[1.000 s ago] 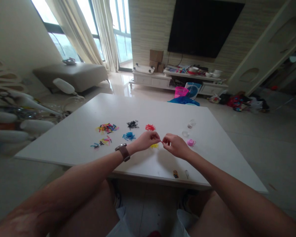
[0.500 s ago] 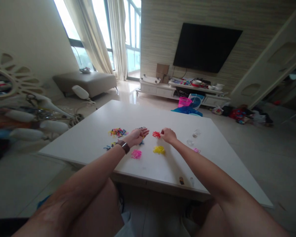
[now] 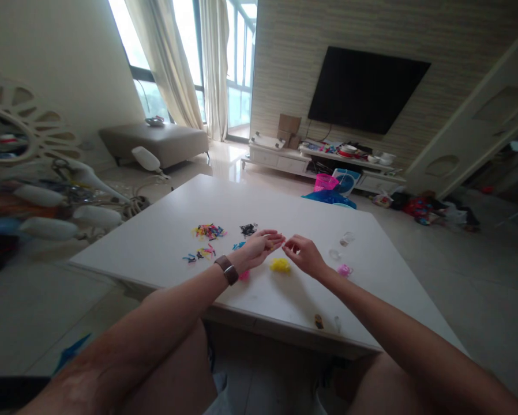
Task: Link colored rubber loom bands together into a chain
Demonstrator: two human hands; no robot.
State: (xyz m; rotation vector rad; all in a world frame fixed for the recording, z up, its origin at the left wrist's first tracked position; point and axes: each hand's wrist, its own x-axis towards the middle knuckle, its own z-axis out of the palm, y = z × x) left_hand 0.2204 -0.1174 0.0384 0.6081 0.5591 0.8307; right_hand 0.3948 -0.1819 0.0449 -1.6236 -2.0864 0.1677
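My left hand (image 3: 261,249) is palm up over the middle of the white table (image 3: 164,202), fingers stretched and slightly cupped, with small yellow bands (image 3: 271,245) in the palm. Close to its fingertips, my right hand (image 3: 301,252) has thumb and fingers pinched together; whatever lies between them is too small to make out. A bit of the red pile (image 3: 282,235) shows behind the left fingertips. Just below the hands is a yellow pile of bands (image 3: 280,265). The left wrist and hand partly cover a pink pile (image 3: 244,275) and a blue pile (image 3: 239,246).
Left of the hands lie a mixed-colour pile (image 3: 209,231), a smaller mixed group (image 3: 205,252) and a black pile (image 3: 248,229). On the right are clear containers (image 3: 348,237) and a pink item (image 3: 344,270). A small dark item (image 3: 318,321) lies by the near edge.
My right hand has come off the red pile to beside my left fingertips. My left hand has moved right and slightly nearer, uncovering the black pile and partly covering the pink one.
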